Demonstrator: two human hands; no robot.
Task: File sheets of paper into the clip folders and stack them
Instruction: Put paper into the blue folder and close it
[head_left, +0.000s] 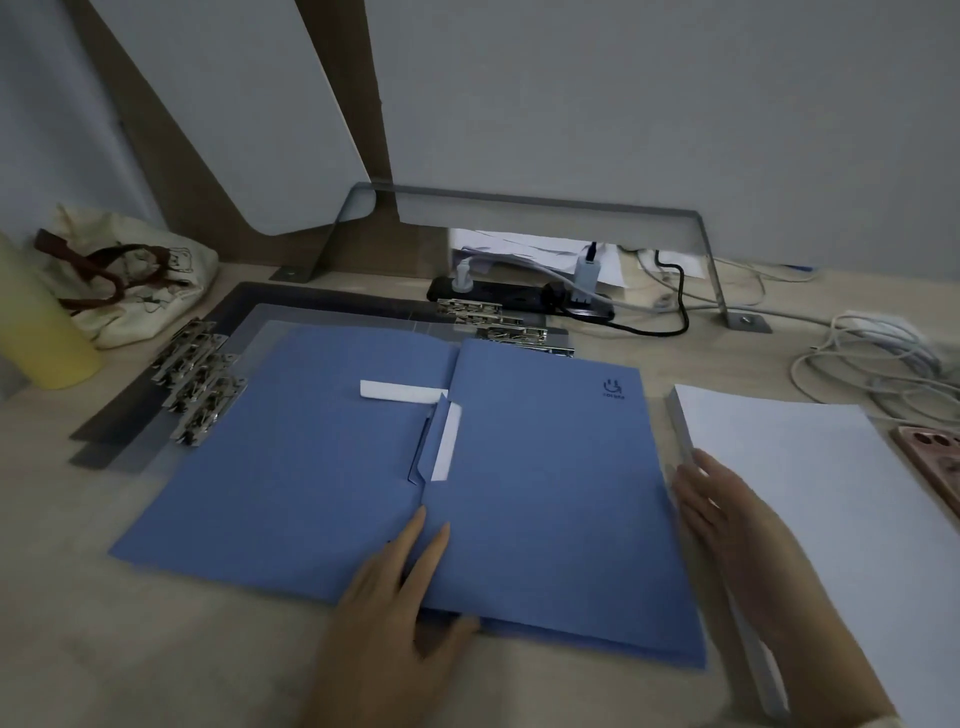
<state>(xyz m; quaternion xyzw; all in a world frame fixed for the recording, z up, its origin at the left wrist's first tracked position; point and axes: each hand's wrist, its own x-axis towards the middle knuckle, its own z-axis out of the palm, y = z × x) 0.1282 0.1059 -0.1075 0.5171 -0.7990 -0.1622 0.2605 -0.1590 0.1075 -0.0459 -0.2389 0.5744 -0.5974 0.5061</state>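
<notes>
A blue folder (545, 493) lies open on the desk, its left leaf (291, 457) flat and its right leaf facing me with a small logo. White tabs show at the spine. My left hand (395, 603) rests on the folder's near edge by the spine, thumb tucked under the right leaf, fingers spread on top. My right hand (727, 525) lies on the left edge of a thick stack of white paper (831, 519), fingers flat against the sheets. Grey clip folders (156, 410) with metal clips (197, 384) lie under the blue folder at the left and back.
A yellow bottle (36, 332) and a cloth bag (130, 280) stand at the far left. A black power strip (519, 299) with plugs, a metal stand (711, 270) and loose white cables (872, 364) crowd the back and right. A pink object (935, 457) lies beside the paper stack.
</notes>
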